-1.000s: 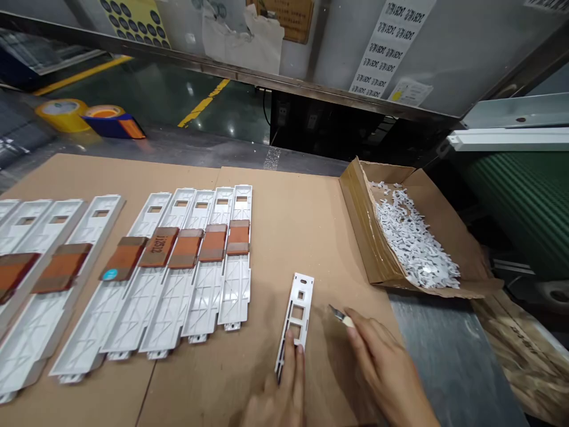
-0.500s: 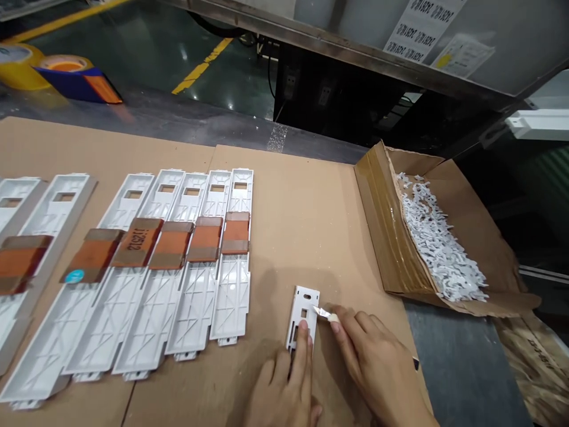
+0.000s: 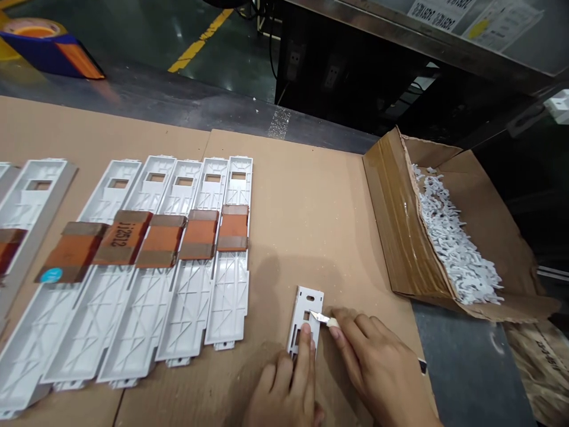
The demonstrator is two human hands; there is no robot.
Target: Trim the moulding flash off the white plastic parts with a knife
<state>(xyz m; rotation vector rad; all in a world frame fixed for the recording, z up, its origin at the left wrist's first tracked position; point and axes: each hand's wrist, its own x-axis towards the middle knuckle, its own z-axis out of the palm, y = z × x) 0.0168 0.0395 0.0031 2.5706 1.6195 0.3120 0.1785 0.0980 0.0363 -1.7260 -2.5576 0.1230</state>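
Note:
A small white plastic plate (image 3: 310, 302) with several slots lies on the cardboard. My left hand (image 3: 288, 382) holds it down, index finger stretched along its face and the other fingers bent beside it. The plate's near end is hidden under that hand. My right hand (image 3: 377, 362), on the right, is closed around a craft knife (image 3: 322, 318). Its pointed blade touches or hovers just over the plate near a square hole; I cannot tell which. Most of the knife's handle is covered by the fingers.
Several long white plastic trays (image 3: 224, 290) lie in a row at left, each with an orange-brown block (image 3: 233, 228) across it. A cardboard box (image 3: 386, 219) with small white plastic pieces (image 3: 457, 237) stands at right. Tape rolls (image 3: 48, 44) sit far left on the dark table edge.
The knife tip has shifted from near the plate's right edge inward, toward the square hole. My left hand still presses on the plate. The camera view has moved slightly.

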